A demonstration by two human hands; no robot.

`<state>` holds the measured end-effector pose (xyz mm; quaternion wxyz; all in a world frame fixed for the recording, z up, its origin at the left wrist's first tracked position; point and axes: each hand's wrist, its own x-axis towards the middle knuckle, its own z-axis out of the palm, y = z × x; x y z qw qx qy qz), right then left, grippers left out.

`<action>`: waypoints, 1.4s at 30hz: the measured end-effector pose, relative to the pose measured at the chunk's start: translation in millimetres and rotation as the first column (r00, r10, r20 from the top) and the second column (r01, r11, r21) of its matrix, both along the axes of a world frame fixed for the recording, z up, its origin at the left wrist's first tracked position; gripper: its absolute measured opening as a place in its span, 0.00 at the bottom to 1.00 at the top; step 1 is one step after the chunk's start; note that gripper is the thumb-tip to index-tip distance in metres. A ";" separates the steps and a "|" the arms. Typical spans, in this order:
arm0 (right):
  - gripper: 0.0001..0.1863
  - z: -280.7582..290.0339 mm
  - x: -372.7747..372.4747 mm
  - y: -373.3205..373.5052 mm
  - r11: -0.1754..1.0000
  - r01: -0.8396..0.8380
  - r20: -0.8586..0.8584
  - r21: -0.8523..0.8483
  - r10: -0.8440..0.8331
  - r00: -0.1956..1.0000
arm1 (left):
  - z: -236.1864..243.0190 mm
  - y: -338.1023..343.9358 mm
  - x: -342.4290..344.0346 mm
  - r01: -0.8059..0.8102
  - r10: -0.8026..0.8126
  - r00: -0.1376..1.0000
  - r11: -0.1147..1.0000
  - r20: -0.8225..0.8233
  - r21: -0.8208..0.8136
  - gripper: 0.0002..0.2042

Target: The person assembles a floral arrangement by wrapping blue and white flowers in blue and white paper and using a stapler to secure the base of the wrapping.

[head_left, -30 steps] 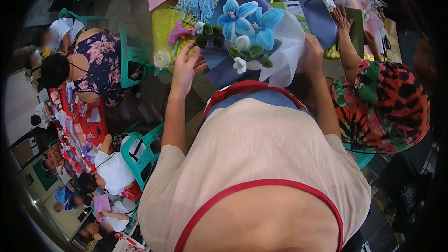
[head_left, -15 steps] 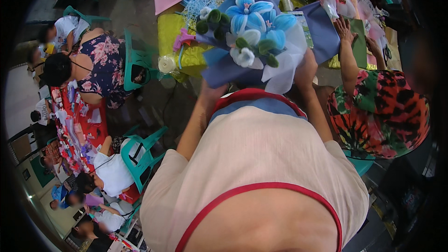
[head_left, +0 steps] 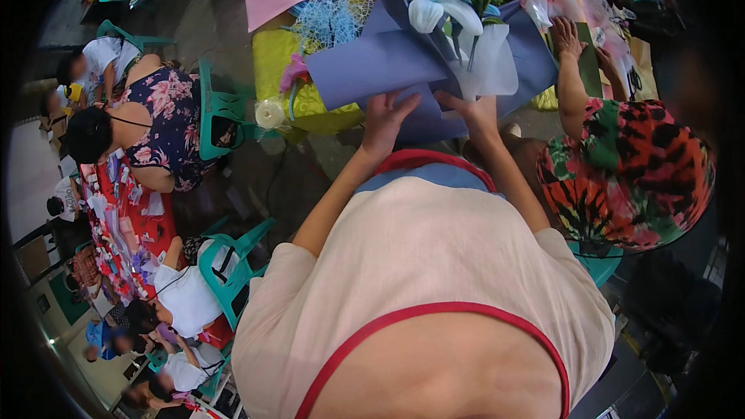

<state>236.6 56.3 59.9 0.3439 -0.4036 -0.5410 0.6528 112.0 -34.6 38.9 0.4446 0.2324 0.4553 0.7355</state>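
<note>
A bouquet of fuzzy flowers lies tilted away from me on the table, its pale blue and white blooms (head_left: 442,4) at the far end. Blue-violet wrapping paper (head_left: 376,70) spreads around it, with a translucent white sheet (head_left: 493,62) at its right side. At the near edge of the paper, my left hand (head_left: 382,120) is open, its thumb stretched out to the right. My right hand (head_left: 475,115) touches the paper below the white sheet, thumb reaching left and apart from the fingers. Some of its fingertips are hidden.
Yellow cloth (head_left: 272,58) covers the table, with a ribbon roll (head_left: 270,114) at its left corner and blue netting (head_left: 334,19) behind. On the right, a co-worker's hand (head_left: 568,37) rests near green paper (head_left: 587,58). Green chairs (head_left: 221,112) and seated people are at left.
The bouquet has tipped away from me, its blooms now farther off and the paper's underside showing more. Both my hands, mostly hidden before, now show at its near edge.
</note>
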 end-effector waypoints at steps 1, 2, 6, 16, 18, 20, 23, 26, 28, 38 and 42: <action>0.23 -0.1 0.7 -1.6 1.000 0.002 0.001 -0.001 -0.002 1.000 | 2.6 1.7 2.0 0.002 -0.002 1.000 1.000 0.001 -0.001 0.14; 0.24 -0.7 1.4 -3.0 0.993 -0.047 -0.004 -0.107 0.047 0.999 | 4.3 4.6 2.7 0.009 -0.010 0.995 1.000 -0.098 -0.007 0.14; 0.23 -0.3 1.7 -7.9 0.956 -0.115 -0.042 -0.268 0.108 0.993 | 8.2 7.7 0.3 -0.004 -0.053 0.938 0.986 -0.342 -0.165 0.14; 0.23 -7.9 4.9 -11.4 0.852 -0.201 -0.228 -0.483 0.099 0.969 | 1.8 8.5 8.8 -0.094 0.082 0.994 0.983 -0.078 -0.155 0.16; 0.27 -5.8 5.9 -12.7 0.794 -0.254 -0.350 -0.552 0.056 0.935 | -5.2 6.4 9.0 -0.082 0.049 0.970 0.988 -0.238 -0.131 0.16; 0.28 -5.1 9.7 -11.8 0.798 -0.263 -0.356 -0.542 0.065 0.932 | 3.6 4.2 12.6 -0.054 0.013 0.967 0.986 -0.253 -0.158 0.16; 0.29 -10.1 10.1 -9.8 0.862 -0.243 -0.346 -0.445 0.085 0.934 | 17.4 2.3 18.8 -0.042 0.013 0.978 0.990 -0.207 -0.133 0.19; 0.27 -4.1 6.1 -7.7 0.942 -0.181 -0.240 -0.282 0.113 0.964 | 18.3 0.6 21.5 -0.016 0.011 0.995 0.999 -0.101 -0.046 0.21; 0.27 4.6 2.5 -8.3 0.966 -0.153 -0.152 -0.208 0.123 0.981 | 14.3 0.8 21.1 0.027 -0.027 0.998 1.000 -0.063 -0.006 0.22; 0.27 2.5 -1.7 -14.6 0.993 -0.096 0.092 0.068 0.090 0.992 | -22.8 3.2 11.6 0.069 -0.065 0.995 0.997 0.075 -0.047 0.06; 0.28 1.2 -3.4 -15.8 0.997 -0.058 -0.007 0.054 0.059 0.998 | -21.3 3.2 9.8 0.035 -0.015 0.979 0.995 0.205 -0.093 0.03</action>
